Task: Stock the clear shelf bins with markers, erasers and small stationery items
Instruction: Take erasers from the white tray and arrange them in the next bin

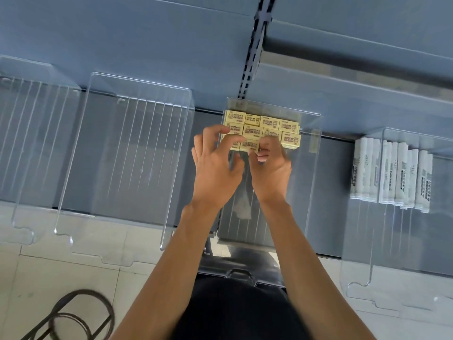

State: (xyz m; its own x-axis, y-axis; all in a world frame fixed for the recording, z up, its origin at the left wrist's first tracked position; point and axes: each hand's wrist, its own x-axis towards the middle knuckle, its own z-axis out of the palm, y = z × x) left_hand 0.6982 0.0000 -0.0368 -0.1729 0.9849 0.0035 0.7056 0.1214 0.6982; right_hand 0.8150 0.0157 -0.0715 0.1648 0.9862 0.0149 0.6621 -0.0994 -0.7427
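Several pale yellow boxed erasers [266, 123] lie in rows at the back of a clear shelf bin [311, 168]. Both hands reach into that bin from the front. My left hand [215, 168] has its fingers spread, the fingertips resting on the left end of the front row. My right hand [270, 170] pinches an eraser [250, 145] in the front row between thumb and fingers. Part of the front row is hidden under my fingers. White markers [392, 174] stand packed side by side in the clear bin [355, 241] to the right.
Two clear bins with ribbed floors, one [127, 153] just left of the eraser bin and one [31, 143] at the far left, hold nothing. Grey shelving runs behind and above. A black wire stand [81, 315] sits on the tiled floor at the lower left.
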